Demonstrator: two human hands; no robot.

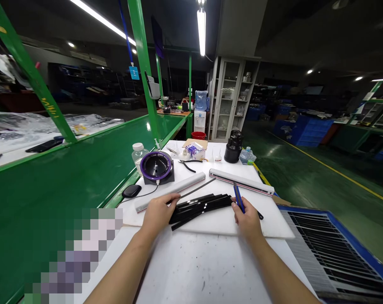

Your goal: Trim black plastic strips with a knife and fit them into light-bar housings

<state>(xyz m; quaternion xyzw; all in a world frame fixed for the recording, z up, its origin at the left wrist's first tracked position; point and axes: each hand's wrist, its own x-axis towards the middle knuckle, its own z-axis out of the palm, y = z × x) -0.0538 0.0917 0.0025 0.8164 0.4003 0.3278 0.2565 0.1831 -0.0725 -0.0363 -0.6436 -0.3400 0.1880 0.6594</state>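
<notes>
My left hand [158, 213] is closed, its thumb and fingers pinching the near end of a thin dark strip [197, 188] that runs away to the right. Beside those fingers lies a bundle of glossy black strips [200, 207], fanned out on the white foam sheet [267, 226]. A blue utility knife [238, 196] is in my right hand [248, 217], its tip pointing up and away near the right end of the bundle. Behind the hands lie two long white train-like bars, a left bar [178, 188] and a right bar [242, 182].
Cutting pliers [189, 164] lie behind the bars. A purple-rimmed round device [156, 165], a clear jar [138, 154] and a black mouse-like object [131, 191] stand at the left. Farther back are a black canister [233, 147] and a plastic bottle [247, 156]. A blue-edged tray [333, 215] of black strips is right.
</notes>
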